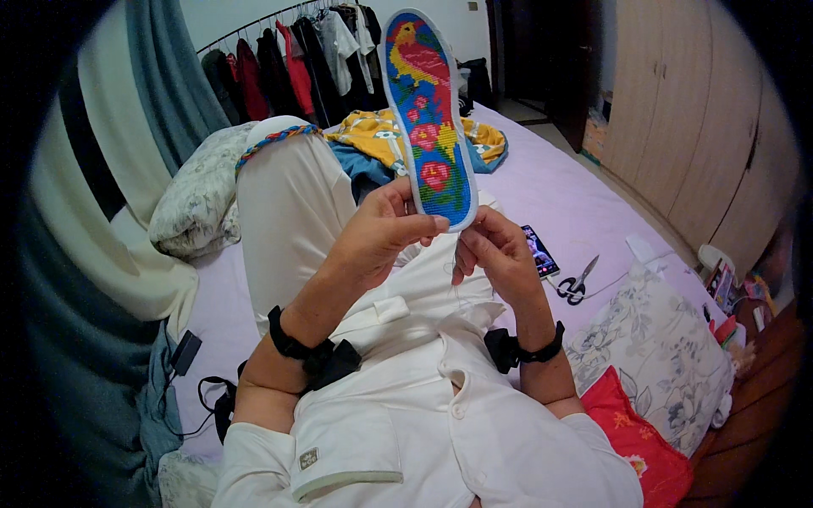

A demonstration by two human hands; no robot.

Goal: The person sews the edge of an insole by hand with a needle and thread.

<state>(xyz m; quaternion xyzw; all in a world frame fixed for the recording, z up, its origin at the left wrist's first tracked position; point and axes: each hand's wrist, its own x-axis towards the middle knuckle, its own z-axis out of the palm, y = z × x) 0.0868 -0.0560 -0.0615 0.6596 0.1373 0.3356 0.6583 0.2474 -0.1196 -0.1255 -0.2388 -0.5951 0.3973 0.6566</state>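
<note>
An embroidered insole (434, 127) is held up in front of me, its heel end down, with a bird and pink flowers worked on blue and a white rim. My left hand (379, 230) grips the heel's left side, thumb across the front and the other fingers behind. At the lower right edge of the heel is my right hand (501, 254), its thumb and fingertips pinched together. A fine pale thread (456, 292) hangs below those fingertips towards my lap. Whether a needle is in the pinch, I cannot tell. A multicoloured braided cord (275, 140) lies over my raised left knee.
On the lilac bedsheet (584, 212) to my right are a phone (539, 251) and open scissors (577, 284). Beyond them lie a floral pillow (656, 364) and a red cushion (631, 436). Yellow patterned bedding (368, 134) is ahead; a clothes rack (262, 24) stands behind it.
</note>
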